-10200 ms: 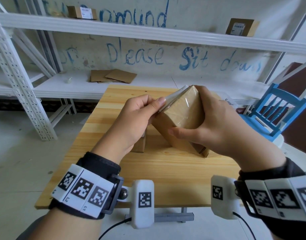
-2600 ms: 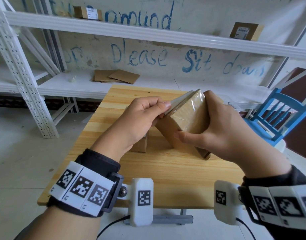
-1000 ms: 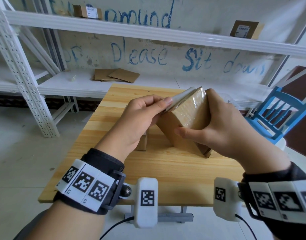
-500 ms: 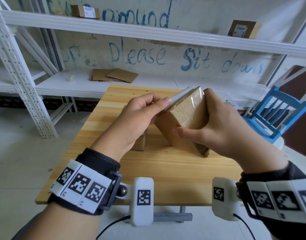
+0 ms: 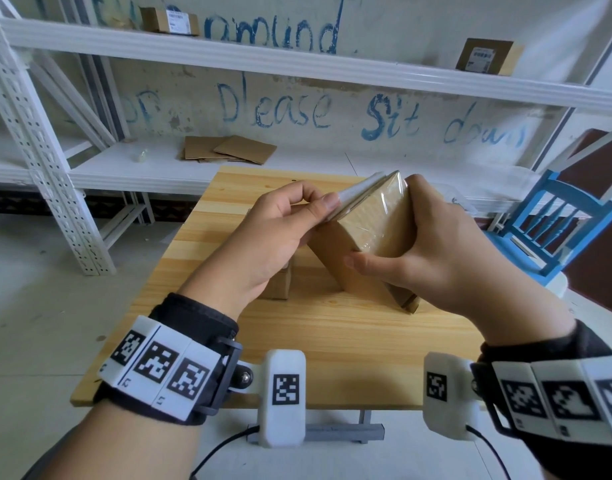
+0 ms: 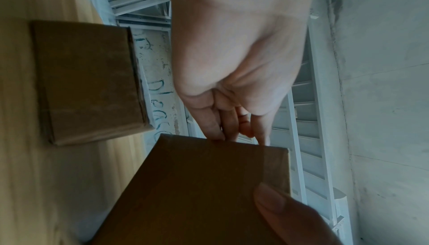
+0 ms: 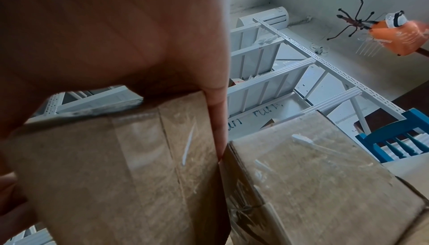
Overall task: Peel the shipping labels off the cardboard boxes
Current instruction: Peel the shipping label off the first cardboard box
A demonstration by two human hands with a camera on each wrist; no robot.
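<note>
Cardboard box [image 5: 370,237] tipped on edge on the wooden table [image 5: 332,341]; right hand [image 5: 432,247] clamps it, likely bracing against the pull. Left hand [image 5: 273,233] pinches the half-lifted label [image 5: 360,192] at the top edge, angled to peel.

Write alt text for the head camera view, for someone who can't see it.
Over a wooden table, the right hand steadies a tilted cardboard box while the left hand pinches a white label at its top edge. Behind stand white shelves.
</note>
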